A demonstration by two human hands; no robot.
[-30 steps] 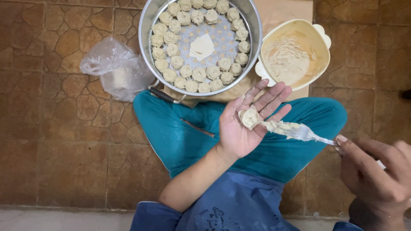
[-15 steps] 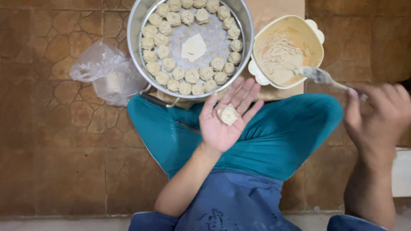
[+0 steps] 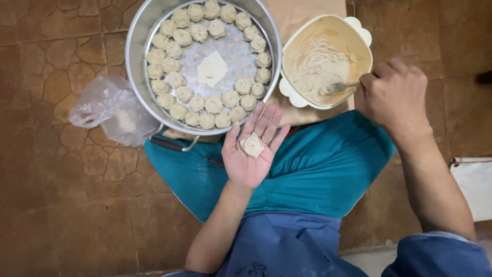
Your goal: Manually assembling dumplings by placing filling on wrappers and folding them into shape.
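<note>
My left hand [image 3: 251,151] lies palm up over my teal-clad lap, fingers spread, with a small filled dumpling wrapper [image 3: 252,144] resting at the base of the fingers. My right hand [image 3: 393,95] grips the handle of a metal spoon [image 3: 335,87], whose tip sits in the pale filling inside a cream bowl [image 3: 359,31]. A round metal steamer tray [image 3: 134,56] holds several shaped dumplings around its edge and a flat square wrapper [image 3: 211,68] in the middle.
A crumpled clear plastic bag [image 3: 110,110] lies on the brown tiled floor left of the tray. The bowl and tray stand on a brown paper sheet [image 3: 302,13]. A white object [image 3: 474,184] sits at the right edge.
My right hand has carried the spoon from my left palm up and into the cream bowl. The filled wrapper stays on my left palm, which has barely shifted.
</note>
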